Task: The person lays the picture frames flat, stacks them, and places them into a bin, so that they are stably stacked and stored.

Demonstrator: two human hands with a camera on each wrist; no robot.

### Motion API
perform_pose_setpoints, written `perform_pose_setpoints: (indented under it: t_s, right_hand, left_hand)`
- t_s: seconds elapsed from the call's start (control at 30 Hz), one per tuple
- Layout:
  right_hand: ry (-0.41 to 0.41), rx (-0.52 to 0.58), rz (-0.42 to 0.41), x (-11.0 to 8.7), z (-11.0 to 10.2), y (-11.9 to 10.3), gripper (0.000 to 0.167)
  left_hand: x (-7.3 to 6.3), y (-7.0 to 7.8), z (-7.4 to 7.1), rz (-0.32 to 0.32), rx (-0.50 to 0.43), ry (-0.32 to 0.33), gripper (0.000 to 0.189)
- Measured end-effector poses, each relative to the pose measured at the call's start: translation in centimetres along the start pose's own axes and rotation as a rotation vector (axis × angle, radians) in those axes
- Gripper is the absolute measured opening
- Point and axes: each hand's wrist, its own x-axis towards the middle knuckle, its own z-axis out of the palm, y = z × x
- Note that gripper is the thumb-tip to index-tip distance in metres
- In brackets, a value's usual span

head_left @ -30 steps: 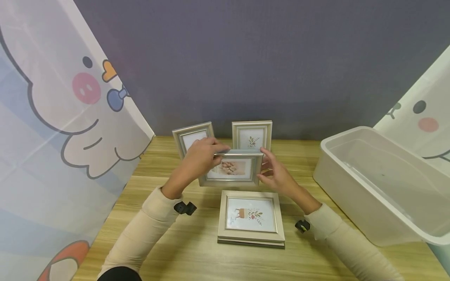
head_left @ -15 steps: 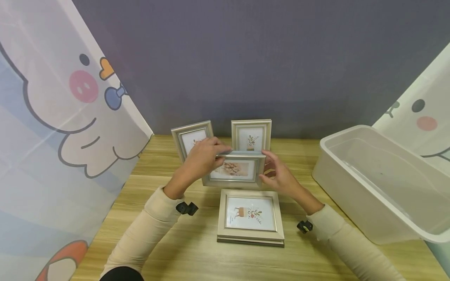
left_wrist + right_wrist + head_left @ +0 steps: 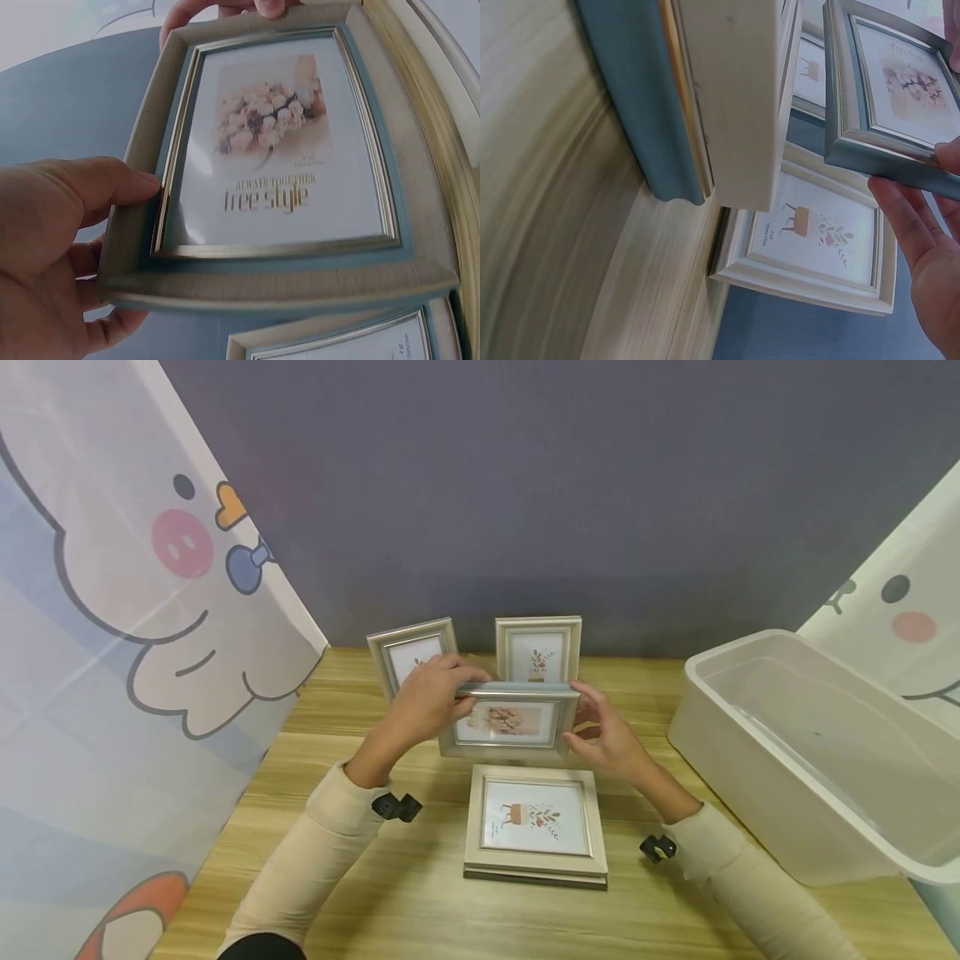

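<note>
Both hands hold a silver-beige picture frame (image 3: 506, 722) that stands sideways above the table, its flower-bouquet print facing the person. My left hand (image 3: 431, 697) grips its left end, with the thumb on the front as the left wrist view shows. At the right end, my right hand (image 3: 611, 739) pinches the edge between thumb and fingers. Just in front lies a cream picture frame (image 3: 536, 814) with a plant print, stacked on another frame (image 3: 536, 882). Behind the held one stand a left rear picture frame (image 3: 408, 647) and a right rear picture frame (image 3: 538, 647).
A large off-white plastic bin (image 3: 787, 777) stands on the right of the wooden table (image 3: 420, 910). A dark grey panel (image 3: 525, 510) rises along the back edge. Printed cartoon cloths (image 3: 90, 693) hang at both sides.
The held picture frame has shifted slightly to the right, and the right hand has moved right with it. The left hand has stayed almost in place. The other frames have not moved.
</note>
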Motion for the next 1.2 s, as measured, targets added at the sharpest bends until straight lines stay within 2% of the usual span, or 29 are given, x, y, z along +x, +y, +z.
perform_pose_setpoints:
  t_s: [0.1, 0.17, 0.37, 0.53, 0.7, 0.8, 0.9, 1.03, 1.13, 1.2]
  right_hand:
    - [0.007, 0.015, 0.007, -0.2, -0.3, 0.3, 0.084]
    - [0.019, 0.031, 0.006, -0.4, -0.6, 0.4, 0.085]
    - [0.045, 0.037, -0.018, -0.8, -1.5, 0.7, 0.087]
    - [0.041, 0.029, -0.055, -0.8, -1.5, 0.7, 0.088]
    - [0.068, 0.007, -0.060, -1.0, -1.4, 0.6, 0.090]
    - [0.070, -0.012, -0.065, -1.0, -1.4, 0.1, 0.089]
    - [0.058, -0.013, -0.078, -0.8, -1.6, -1.3, 0.086]
    - [0.048, 0.002, -0.108, -0.4, -1.9, -3.0, 0.083]
    - [0.051, 0.009, -0.123, -0.4, -1.9, -3.3, 0.083]
    - [0.054, 0.019, -0.123, -0.7, -1.8, -2.3, 0.085]
  left_hand:
    - [-0.2, -0.4, -0.2, -0.024, -0.031, 0.004, 0.027]
    - [-0.4, -0.8, -0.3, -0.043, -0.083, 0.014, 0.026]
    - [-0.8, -1.9, -0.5, -0.067, -0.286, 0.037, 0.024]
    - [-0.9, -3.2, -0.3, -0.085, -0.477, -0.005, 0.029]
    - [-1.0, -4.9, 0.4, -0.102, -0.764, -0.102, 0.053]
    - [-1.0, -5.6, 0.7, -0.111, -0.884, -0.168, 0.066]
    - [-0.9, -6.1, 1.2, -0.100, -0.954, -0.206, 0.074]
    - [-0.5, -6.8, 2.1, -0.046, -1.034, -0.237, 0.092]
    - [-0.1, -7.3, 2.9, -0.011, -1.105, -0.264, 0.113]
    - [0.1, -7.4, 3.3, 0.008, -1.143, -0.277, 0.123]
